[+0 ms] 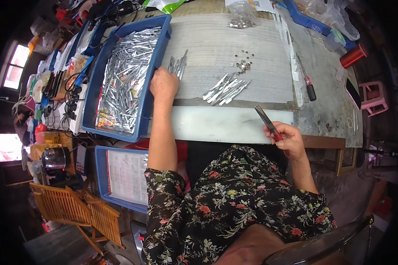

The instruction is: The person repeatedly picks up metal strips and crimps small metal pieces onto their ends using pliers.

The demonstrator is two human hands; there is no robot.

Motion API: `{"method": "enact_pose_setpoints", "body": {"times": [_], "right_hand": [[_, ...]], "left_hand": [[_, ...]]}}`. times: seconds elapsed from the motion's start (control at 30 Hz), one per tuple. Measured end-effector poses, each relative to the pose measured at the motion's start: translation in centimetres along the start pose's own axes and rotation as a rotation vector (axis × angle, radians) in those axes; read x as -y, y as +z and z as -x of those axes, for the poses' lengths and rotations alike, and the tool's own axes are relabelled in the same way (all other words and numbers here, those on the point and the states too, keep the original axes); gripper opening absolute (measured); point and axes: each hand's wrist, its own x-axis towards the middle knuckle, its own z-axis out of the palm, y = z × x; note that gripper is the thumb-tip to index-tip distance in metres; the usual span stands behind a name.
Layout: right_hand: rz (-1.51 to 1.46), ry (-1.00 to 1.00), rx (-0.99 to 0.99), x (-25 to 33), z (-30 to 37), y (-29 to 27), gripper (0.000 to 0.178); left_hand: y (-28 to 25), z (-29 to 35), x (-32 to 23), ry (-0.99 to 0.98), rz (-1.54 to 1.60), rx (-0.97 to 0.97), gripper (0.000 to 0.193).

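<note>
My right hand (288, 138) is closed around the red handles of pliers (265, 117) with a long metal nose, held up over the table's near edge. At the right rim of a blue tray (86, 118), my left hand (164, 84) has its fingers curled in, and what they hold, if anything, is hidden. Just beyond it lies a small bunch of slim metal pieces (178, 65). Many similar silver pieces (127, 73) fill the tray. Another pile of slim metal pieces (225, 89) lies mid-table, near scattered small round metal discs (243, 66).
A clear bag of discs (242, 22) sits at the far side. To the right are a screwdriver (310, 88), a phone (353, 93) and a red spool (353, 55). A second blue tray (101, 174) stands below the table's left part, above a wooden chair (70, 205).
</note>
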Motion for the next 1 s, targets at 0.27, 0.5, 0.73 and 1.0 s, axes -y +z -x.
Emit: {"method": "enact_pose_setpoints", "body": {"times": [0.27,0.5,0.73,1.0], "right_hand": [[-0.036,0.004,0.022,0.0,0.1,-0.1,0.027],[-0.053,0.029,-0.003,0.1,0.3,-0.1,0.026],[-0.054,0.007,0.012,0.3,0.2,0.0,0.025],[-0.031,0.041,-0.001,0.4,0.2,0.0,0.030]], "left_hand": [[0.4,0.5,-0.1,0.066,0.047,-0.012,0.019],[0.4,1.1,-0.4,0.073,0.188,-0.004,0.014],[0.8,1.4,2.1,0.108,0.541,-0.117,0.022],[-1.2,7.5,-2.2,0.031,1.560,0.473,0.029]]}}
